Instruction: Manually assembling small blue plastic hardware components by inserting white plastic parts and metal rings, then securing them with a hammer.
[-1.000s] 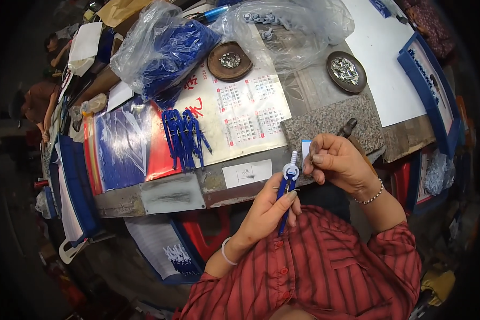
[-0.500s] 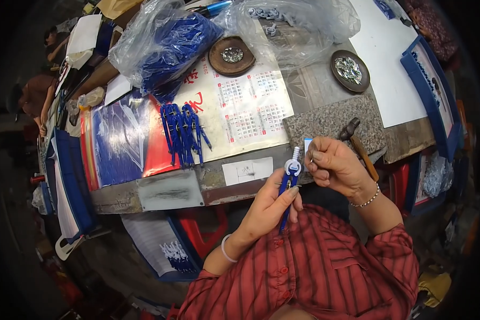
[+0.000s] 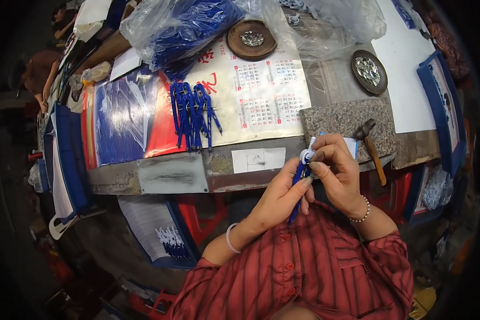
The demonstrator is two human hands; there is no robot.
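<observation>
My left hand (image 3: 277, 198) is wrapped round a drawing compass (image 3: 294, 212) with blue legs and a white head, tilted slightly at the table's front edge. The white head points up and away from me. My right hand (image 3: 340, 173) is closed in a pinch against the compass head, covering part of it; any small piece between its fingertips is hidden. Several similar blue compass legs (image 3: 189, 120) lie in a pile on the table, left of my hands.
Two round brown dishes, one at the back (image 3: 237, 49) and one at the right (image 3: 381, 88), hold small metal pieces. A hammer (image 3: 376, 159) rests by a speckled stone slab (image 3: 325, 118). A plastic bag (image 3: 192, 32) bulges with blue parts. Blue trays (image 3: 69, 160) flank the table.
My right hand has come in from beside the compass onto its white head. The left hand still holds the compass, now more tilted. The whole view has shifted slightly.
</observation>
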